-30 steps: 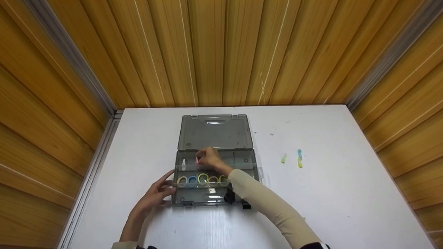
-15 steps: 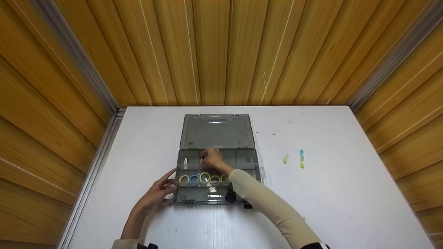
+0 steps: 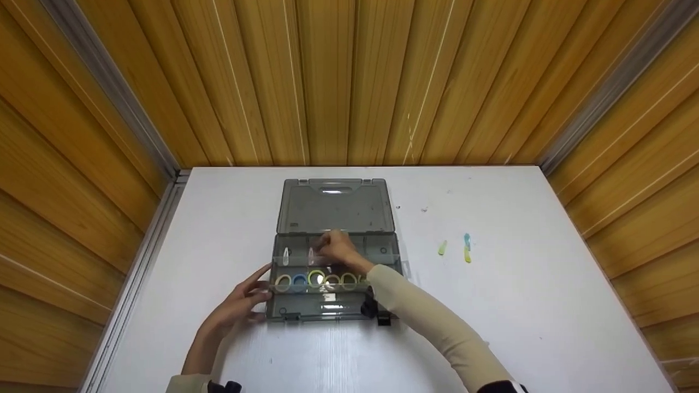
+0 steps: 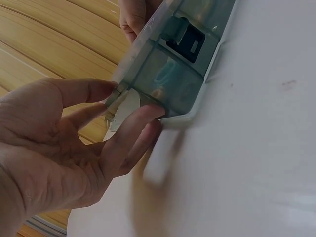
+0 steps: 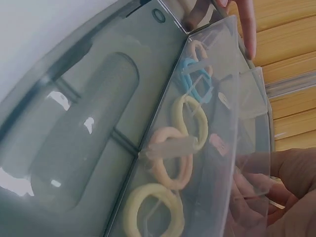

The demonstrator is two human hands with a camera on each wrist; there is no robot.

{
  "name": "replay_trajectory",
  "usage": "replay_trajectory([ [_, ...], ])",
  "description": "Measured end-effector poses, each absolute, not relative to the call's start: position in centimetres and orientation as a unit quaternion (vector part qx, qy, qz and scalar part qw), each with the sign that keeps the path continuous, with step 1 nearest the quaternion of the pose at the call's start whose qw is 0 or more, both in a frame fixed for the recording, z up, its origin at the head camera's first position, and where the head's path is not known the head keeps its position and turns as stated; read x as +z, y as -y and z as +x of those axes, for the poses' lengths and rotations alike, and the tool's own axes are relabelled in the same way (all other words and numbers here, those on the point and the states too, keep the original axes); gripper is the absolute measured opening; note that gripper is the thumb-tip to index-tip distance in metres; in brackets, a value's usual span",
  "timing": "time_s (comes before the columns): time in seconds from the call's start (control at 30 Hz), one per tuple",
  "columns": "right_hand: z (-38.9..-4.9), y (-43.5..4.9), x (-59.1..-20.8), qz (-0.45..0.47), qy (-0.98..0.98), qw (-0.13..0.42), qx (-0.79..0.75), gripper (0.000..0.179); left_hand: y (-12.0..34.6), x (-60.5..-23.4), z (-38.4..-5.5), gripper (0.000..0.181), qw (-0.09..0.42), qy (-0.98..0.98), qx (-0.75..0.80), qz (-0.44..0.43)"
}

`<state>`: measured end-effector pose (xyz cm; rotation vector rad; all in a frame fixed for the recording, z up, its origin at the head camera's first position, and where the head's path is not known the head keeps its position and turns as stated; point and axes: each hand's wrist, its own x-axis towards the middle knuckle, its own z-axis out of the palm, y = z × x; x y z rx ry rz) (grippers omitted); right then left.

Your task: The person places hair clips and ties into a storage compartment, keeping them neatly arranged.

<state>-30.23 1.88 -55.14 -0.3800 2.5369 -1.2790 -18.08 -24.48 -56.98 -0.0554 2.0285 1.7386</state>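
A grey see-through storage box [image 3: 300,311] lies open on the table, its lid folded back. My right hand [image 3: 338,248] reaches into its back row, fingers bent beside a pink hair clip [image 3: 311,255]. In the right wrist view, a gap separates the pink clip [image 5: 217,143] from the fingers, seen partly through a clear divider [image 5: 229,163]. A white hair clip [image 3: 286,256] stands further left in that row. Ring-shaped hair ties, including a blue one [image 3: 300,281], line the middle row. My left hand [image 3: 235,305] touches the box's left side with spread fingertips [image 4: 150,111].
To the right of the box, a green clip [image 3: 442,248], a blue clip [image 3: 467,240] and a yellow clip [image 3: 467,255] lie on the white table [image 3: 491,305]. Wood-patterned walls [image 3: 338,82] stand behind and at both sides.
One second ago my right hand pinched the pink clip. Now the clip is in the back row and the fingers have shifted right, away from it. My left hand stays at the box.
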Motion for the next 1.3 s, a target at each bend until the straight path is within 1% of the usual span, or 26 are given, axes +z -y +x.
replay_trajectory([
  [0.13,-30.1,-3.2,-54.1,-0.130,-0.861,0.147,-0.468,0.024,24.6,-56.9,-18.0,0.071,0.225,-0.746,0.627,-0.018],
  [0.23,-30.1,-4.5,-53.1,-0.116,-0.844,0.166,-0.496,0.026,24.5,-56.9,-17.9,0.072,0.221,-0.751,0.622,-0.010],
  [0.33,-30.2,-6.7,-52.3,-0.118,-0.842,0.159,-0.501,0.026,24.4,-56.9,-18.0,0.072,0.222,-0.752,0.620,-0.004],
  [0.4,-30.4,-8.8,-51.9,-0.125,-0.849,0.143,-0.493,0.026,24.3,-57.0,-18.1,0.072,0.223,-0.753,0.619,-0.006],
  [0.5,-30.7,-12.9,-51.4,-0.133,-0.867,0.101,-0.469,0.025,24.2,-57.1,-18.3,0.072,0.224,-0.754,0.618,-0.014],
  [0.6,-31.0,-17.5,-51.1,-0.107,-0.881,0.076,-0.454,0.025,24.2,-57.1,-18.5,0.071,0.226,-0.754,0.616,-0.017],
  [0.7,-31.2,-21.5,-51.2,-0.071,-0.889,0.070,-0.448,0.026,24.2,-57.1,-18.7,0.067,0.224,-0.752,0.620,-0.016],
  [0.83,-31.1,-25.5,-51.8,-0.033,-0.895,0.079,-0.439,0.030,24.4,-57.1,-18.6,0.066,0.217,-0.751,0.623,-0.017],
  [0.97,-30.7,-27.6,-53.1,0.001,-0.893,0.095,-0.439,0.033,24.8,-57.2,-18.2,0.067,0.211,-0.750,0.627,-0.011],
  [1.07,-30.5,-28.4,-54.2,0.024,-0.894,0.097,-0.437,0.033,24.9,-57.3,-17.9,0.067,0.209,-0.751,0.626,-0.010],
  [1.3,-30.3,-29.0,-56.0,0.030,-0.927,0.077,-0.365,0.025,24.7,-57.5,-17.5,0.067,0.212,-0.746,0.631,-0.019],
])
